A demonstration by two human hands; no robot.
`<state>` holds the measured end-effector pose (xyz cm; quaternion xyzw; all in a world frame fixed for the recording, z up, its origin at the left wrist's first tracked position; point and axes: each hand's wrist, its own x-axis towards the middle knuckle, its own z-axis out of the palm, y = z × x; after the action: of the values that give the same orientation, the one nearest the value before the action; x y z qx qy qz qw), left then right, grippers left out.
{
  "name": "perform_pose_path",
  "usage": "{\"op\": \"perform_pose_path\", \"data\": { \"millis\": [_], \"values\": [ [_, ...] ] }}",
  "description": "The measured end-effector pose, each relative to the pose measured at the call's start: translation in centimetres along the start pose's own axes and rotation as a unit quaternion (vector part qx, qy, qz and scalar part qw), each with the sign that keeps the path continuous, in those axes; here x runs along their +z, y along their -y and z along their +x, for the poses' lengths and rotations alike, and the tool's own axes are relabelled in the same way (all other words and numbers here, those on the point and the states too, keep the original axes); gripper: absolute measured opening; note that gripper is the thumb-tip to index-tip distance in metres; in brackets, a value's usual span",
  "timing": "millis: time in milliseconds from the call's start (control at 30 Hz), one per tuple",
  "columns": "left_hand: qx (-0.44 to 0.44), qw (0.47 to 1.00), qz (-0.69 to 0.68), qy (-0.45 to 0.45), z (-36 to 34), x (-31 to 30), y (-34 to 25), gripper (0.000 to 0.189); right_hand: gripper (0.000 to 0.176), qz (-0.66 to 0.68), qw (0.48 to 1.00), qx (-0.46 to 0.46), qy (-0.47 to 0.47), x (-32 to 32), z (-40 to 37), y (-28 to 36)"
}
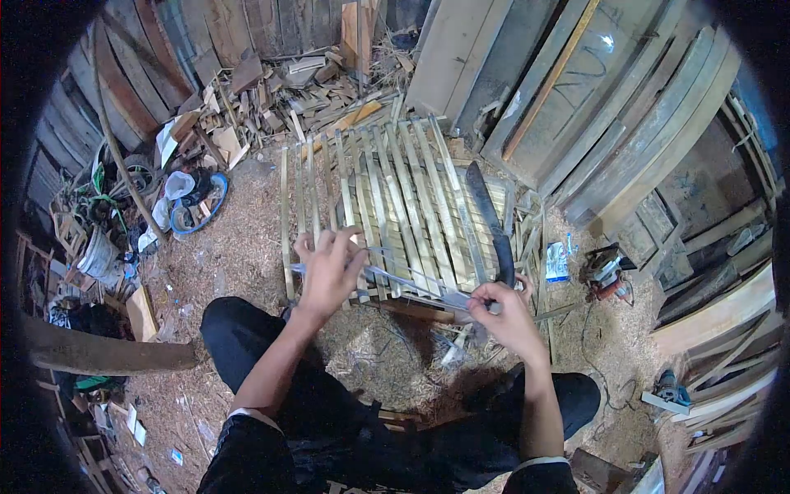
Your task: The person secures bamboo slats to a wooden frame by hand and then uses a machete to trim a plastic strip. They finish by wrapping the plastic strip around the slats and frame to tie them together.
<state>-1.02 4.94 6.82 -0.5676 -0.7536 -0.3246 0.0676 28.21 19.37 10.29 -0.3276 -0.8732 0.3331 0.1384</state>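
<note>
Pale plastic string (403,280) stretches in several thin strands between my two hands. My left hand (333,267) has its fingers curved and partly spread, with the strands running around them. My right hand (512,319) pinches the other end of the string between thumb and fingers. Beneath the hands lies a panel of thin wooden slats (395,198), set side by side. A machete (487,210) with a dark blade and black handle rests on the panel's right side, its handle just above my right hand.
Scrap wood (271,99) is piled at the back wall. A blue-rimmed basin (200,216) stands left. Long boards (634,140) lean at right, near a red power tool (609,276). A wooden plank (115,356) juts in from the left. Shavings cover the floor.
</note>
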Motion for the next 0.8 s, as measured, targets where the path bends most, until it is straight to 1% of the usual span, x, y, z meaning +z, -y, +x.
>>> {"op": "perform_pose_path", "data": {
  "millis": [67, 100, 133, 167, 200, 233, 267, 300, 367, 400, 467, 500, 533, 600, 667, 733, 800],
  "values": [
    [-0.032, 0.999, 0.013, 0.030, 0.0, -0.1, 0.4, 0.040, 0.018, 0.018, 1.000, 0.011, 0.004, 0.0, 0.1, -0.1],
    [-0.031, 0.999, 0.014, 0.030, -0.1, 0.2, 0.5, 0.040, 0.018, 0.051, 0.998, 0.024, 0.017, 0.0, 0.3, -0.1],
    [0.001, 1.000, 0.019, 0.003, -0.3, 0.7, 0.3, 0.043, 0.018, 0.084, 0.995, 0.037, 0.030, 0.0, 0.4, -0.1],
    [0.032, 0.999, 0.024, -0.025, -0.6, 1.2, -0.1, 0.047, 0.018, 0.083, 0.995, 0.036, 0.029, 0.3, 0.5, -0.1],
    [0.032, 0.999, 0.024, -0.026, -0.8, 1.5, -1.0, 0.047, 0.018, 0.127, 0.991, 0.027, 0.010, 0.9, 0.7, -0.1],
    [0.065, 0.996, -0.046, -0.047, -1.0, 1.8, -2.2, 0.050, 0.018, 0.171, 0.985, 0.019, -0.009, 1.4, 0.8, 0.0],
    [0.098, 0.986, -0.116, -0.066, -1.3, 2.0, -3.2, 0.053, 0.018, 0.171, 0.985, 0.019, -0.009, 1.8, 1.0, 0.2],
    [0.098, 0.986, -0.116, -0.065, -1.5, 1.9, -4.1, 0.053, 0.019, 0.182, 0.983, 0.008, -0.003, 2.2, 1.2, 0.5],
    [0.177, 0.980, -0.070, 0.052, -1.8, 1.7, -5.4, 0.044, 0.023, 0.196, 0.980, -0.014, 0.015, 2.9, 1.6, 0.5],
    [0.175, 0.981, -0.070, 0.052, -2.2, 2.5, -5.3, 0.044, 0.023, 0.196, 0.980, -0.014, 0.016, 3.2, 1.7, 0.7],
    [0.199, 0.975, -0.074, 0.064, -2.7, 4.6, -4.3, 0.030, 0.022, 0.245, 0.968, 0.015, 0.055, 3.4, 2.0, 1.1],
    [0.183, 0.974, -0.103, 0.081, -2.6, 4.6, -4.3, 0.022, 0.022, 0.244, 0.968, 0.013, 0.055, 3.4, 2.1, 1.3],
    [0.184, 0.974, -0.103, 0.081, -2.4, 4.7, -4.1, 0.022, 0.021, 0.231, 0.972, 0.010, 0.054, 3.2, 2.1, 1.5],
    [0.181, 0.976, -0.121, 0.027, -1.9, 5.1, -2.9, 0.012, 0.021, 0.217, 0.975, 0.009, 0.050, 2.9, 1.9, 1.2],
    [0.174, 0.979, -0.107, 0.012, -0.7, 3.5, -2.1, 0.012, 0.017, 0.221, 0.973, 0.025, 0.059, 2.5, 1.9, -0.3],
    [0.132, 0.989, -0.059, -0.012, -0.2, 1.9, -1.1, 0.016, 0.016, 0.234, 0.971, 0.027, 0.047, 2.2, 1.5, -1.2],
    [0.117, 0.991, -0.072, 0.003, -0.3, 0.9, -0.2, 0.017, 0.015, 0.128, 0.990, 0.035, 0.048, 1.3, 1.0, -1.3]
  ]
}}
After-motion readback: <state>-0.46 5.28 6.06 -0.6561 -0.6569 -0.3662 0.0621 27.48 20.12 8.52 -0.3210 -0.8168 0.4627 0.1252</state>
